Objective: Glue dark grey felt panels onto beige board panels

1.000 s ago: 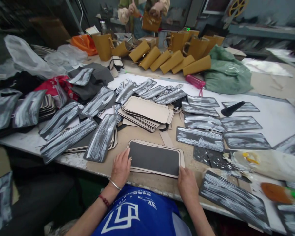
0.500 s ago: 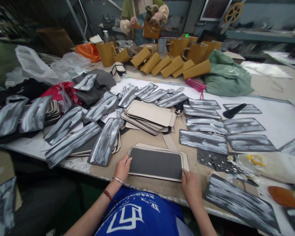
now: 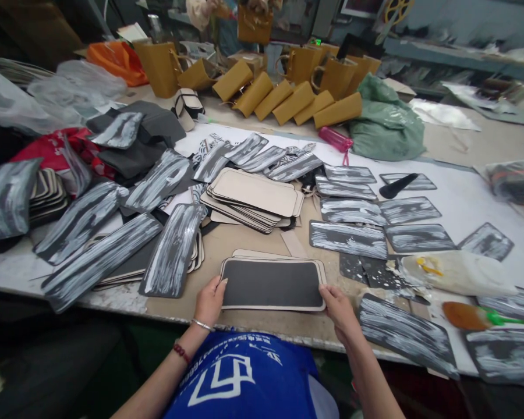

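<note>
Nearest: royal-blue cloth apron w/ white print, just below a dark-grey, cream-bordered rectangular panel at near edge of table. L hand, w/ silver-coloured bangle & dark-red bead bracelet on its wrist, is clamped on panel's L edge, thumb on top; R hand clamped on its R edge. Cream-edged sheets poke out behind panel; can't tell if it's lifted off them. R of panel: white-streaked dark-grey sheet, then orange-brown brush w/ green handle; milky plastic bottle slightly farther back. L of panel: slanted white-streaked dark-grey strip. Directly beyond panel: stack of cream, round-cornered boards. Beyond & R of panel: black tapered tool, pink shiny pouch, green plastic bag. Farthest past panel: row of mustard-coloured handbags, co-worker's pale sleeve, blurred.
</note>
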`<action>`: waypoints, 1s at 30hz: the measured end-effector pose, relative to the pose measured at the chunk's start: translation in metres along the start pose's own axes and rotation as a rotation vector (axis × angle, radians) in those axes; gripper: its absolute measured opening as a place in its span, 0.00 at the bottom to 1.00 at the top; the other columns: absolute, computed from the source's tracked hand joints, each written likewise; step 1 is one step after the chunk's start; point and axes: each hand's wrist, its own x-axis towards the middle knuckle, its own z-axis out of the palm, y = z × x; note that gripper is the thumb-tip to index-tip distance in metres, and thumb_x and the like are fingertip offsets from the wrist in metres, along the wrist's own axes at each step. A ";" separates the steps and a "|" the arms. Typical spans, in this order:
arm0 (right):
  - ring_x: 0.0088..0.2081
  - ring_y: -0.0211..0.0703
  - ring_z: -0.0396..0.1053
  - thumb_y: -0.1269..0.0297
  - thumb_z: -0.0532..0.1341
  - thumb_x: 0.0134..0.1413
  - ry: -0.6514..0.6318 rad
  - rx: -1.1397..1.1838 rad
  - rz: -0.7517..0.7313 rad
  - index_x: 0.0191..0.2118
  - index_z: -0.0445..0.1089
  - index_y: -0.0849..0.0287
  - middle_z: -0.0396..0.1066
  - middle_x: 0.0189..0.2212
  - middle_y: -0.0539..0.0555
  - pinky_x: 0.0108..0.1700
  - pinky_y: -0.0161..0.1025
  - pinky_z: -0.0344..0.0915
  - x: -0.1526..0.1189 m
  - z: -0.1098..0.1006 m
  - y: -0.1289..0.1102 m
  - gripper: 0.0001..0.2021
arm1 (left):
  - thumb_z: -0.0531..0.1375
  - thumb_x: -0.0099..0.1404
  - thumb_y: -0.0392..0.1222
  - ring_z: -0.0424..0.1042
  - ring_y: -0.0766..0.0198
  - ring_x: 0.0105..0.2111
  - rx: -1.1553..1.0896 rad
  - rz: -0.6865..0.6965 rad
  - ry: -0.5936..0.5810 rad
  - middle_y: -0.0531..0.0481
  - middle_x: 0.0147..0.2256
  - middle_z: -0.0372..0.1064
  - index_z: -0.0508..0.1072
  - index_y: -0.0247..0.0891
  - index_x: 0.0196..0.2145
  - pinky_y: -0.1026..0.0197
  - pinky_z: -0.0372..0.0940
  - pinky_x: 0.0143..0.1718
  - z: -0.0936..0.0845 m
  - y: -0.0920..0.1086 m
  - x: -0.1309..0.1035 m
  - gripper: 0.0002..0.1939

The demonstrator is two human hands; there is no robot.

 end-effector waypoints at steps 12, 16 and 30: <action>0.20 0.44 0.69 0.45 0.58 0.42 -0.003 -0.082 0.021 0.38 0.68 0.58 0.73 0.29 0.53 0.26 0.41 0.68 -0.038 0.005 -0.025 0.23 | 0.52 0.54 0.53 0.67 0.63 0.26 -0.200 -0.062 -0.046 0.53 0.22 0.68 0.68 0.38 0.25 0.61 0.63 0.31 0.004 -0.007 0.005 0.15; 0.21 0.44 0.69 0.43 0.58 0.41 0.022 -0.133 -0.004 0.35 0.69 0.58 0.73 0.30 0.53 0.27 0.38 0.66 -0.049 0.001 -0.043 0.22 | 0.57 0.50 0.54 0.70 0.60 0.28 -0.477 -0.147 -0.107 0.51 0.24 0.71 0.68 0.36 0.28 0.58 0.66 0.34 0.005 -0.009 0.005 0.17; 0.19 0.45 0.68 0.40 0.56 0.41 -0.015 -0.375 -0.283 0.34 0.72 0.55 0.67 0.12 0.48 0.25 0.37 0.62 -0.073 0.004 -0.107 0.24 | 0.60 0.49 0.53 0.72 0.60 0.31 -0.615 -0.164 -0.048 0.50 0.27 0.72 0.69 0.35 0.31 0.59 0.66 0.36 0.013 -0.022 0.002 0.18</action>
